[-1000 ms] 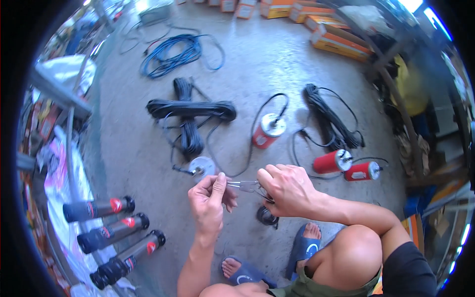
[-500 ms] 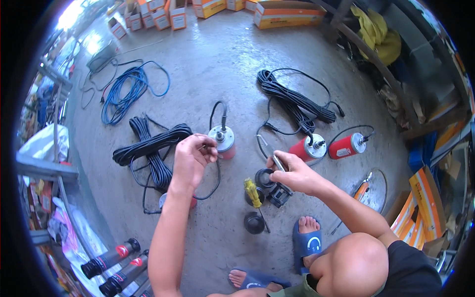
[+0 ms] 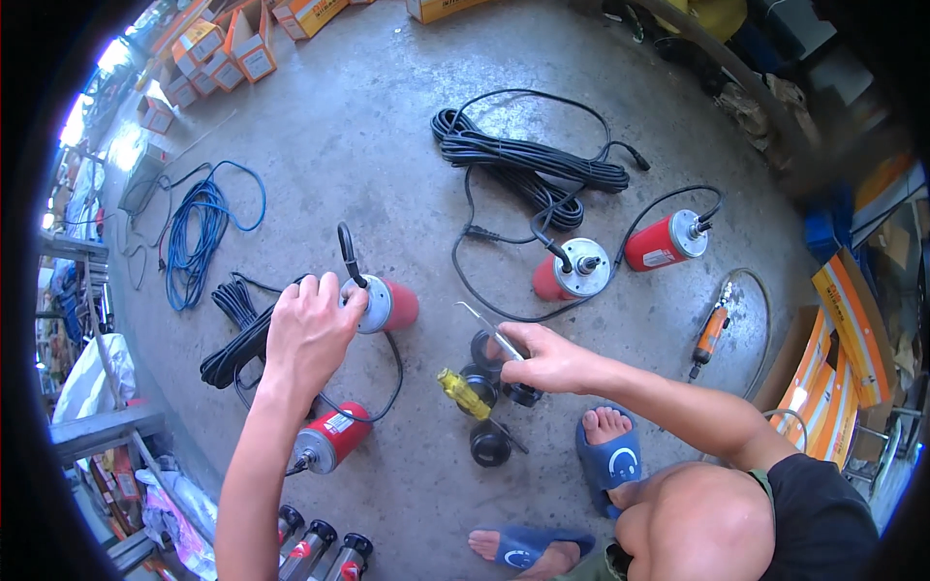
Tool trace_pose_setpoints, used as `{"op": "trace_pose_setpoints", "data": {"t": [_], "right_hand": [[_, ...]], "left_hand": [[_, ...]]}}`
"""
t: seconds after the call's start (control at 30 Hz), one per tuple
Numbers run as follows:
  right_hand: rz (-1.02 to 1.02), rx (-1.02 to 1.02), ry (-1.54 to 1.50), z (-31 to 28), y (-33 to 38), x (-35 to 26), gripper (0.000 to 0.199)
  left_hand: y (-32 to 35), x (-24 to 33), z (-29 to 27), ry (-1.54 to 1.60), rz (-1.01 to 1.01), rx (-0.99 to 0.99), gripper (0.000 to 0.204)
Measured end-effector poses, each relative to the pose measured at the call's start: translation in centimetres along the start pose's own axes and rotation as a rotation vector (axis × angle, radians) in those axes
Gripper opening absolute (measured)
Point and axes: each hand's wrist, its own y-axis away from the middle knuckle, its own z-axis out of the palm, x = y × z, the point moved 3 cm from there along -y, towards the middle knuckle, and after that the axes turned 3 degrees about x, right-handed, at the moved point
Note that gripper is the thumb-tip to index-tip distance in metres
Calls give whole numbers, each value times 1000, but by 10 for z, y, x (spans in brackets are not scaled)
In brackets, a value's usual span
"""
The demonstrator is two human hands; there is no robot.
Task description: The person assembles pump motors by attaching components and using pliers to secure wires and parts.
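My left hand (image 3: 308, 334) rests on the metal end of a red cylindrical pump (image 3: 387, 305) lying on the concrete floor, where a black cable (image 3: 346, 254) comes out. My right hand (image 3: 542, 358) holds slim metal pliers (image 3: 489, 331), their tips pointing up and left. Just below that hand lie a yellow-handled screwdriver (image 3: 465, 394) and several black round caps (image 3: 489, 443). A second red pump (image 3: 334, 436) lies beside my left forearm.
Two more red pumps (image 3: 572, 271) (image 3: 666, 242) lie at the right with a coiled black cable (image 3: 528, 160). A blue cable coil (image 3: 194, 232), an orange tool (image 3: 710, 334), cardboard boxes (image 3: 242, 44) and dark cylinders (image 3: 315, 552) ring the floor. My sandalled feet (image 3: 608, 455) are below.
The view has shifted. My left hand has come down onto the end of the red pump. My right hand still holds the pliers above the black caps.
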Motion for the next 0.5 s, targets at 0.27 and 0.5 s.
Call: {"op": "trace_pose_setpoints", "data": {"t": [0.27,0.5], "right_hand": [[82,-13,-223,4,-10,1,35],[52,-57,-98,4,-26,-30,36]], "left_hand": [[-1,-3,17,319,-62,117,12],[4,12,23,305,-483,69,29]]}}
